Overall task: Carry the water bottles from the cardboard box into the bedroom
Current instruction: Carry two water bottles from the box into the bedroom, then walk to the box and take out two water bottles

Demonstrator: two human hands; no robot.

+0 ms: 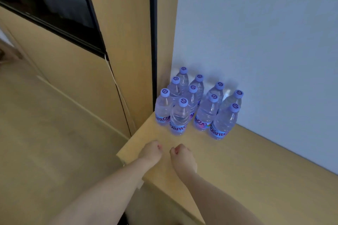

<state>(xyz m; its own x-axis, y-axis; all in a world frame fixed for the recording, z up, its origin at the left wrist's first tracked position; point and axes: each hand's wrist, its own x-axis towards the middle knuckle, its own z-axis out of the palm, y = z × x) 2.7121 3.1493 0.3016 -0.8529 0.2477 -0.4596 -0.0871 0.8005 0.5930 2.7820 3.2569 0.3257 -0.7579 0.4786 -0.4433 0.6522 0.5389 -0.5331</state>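
Several clear water bottles point(198, 104) with pale purple caps and blue labels stand upright in a tight cluster on a light wooden ledge point(247, 155), pushed into the corner against a white wall. My left hand point(150, 151) and my right hand point(182, 155) hover side by side over the ledge, just in front of the bottles and apart from them. Both have their fingers curled under, and neither holds anything. The cardboard box is not in view.
A wooden panel with a dark vertical strip point(153, 42) rises left of the bottles. A dark framed opening point(54, 5) sits at the upper left. The ledge's front corner point(120, 155) drops to a beige floor point(45, 142) on the left.
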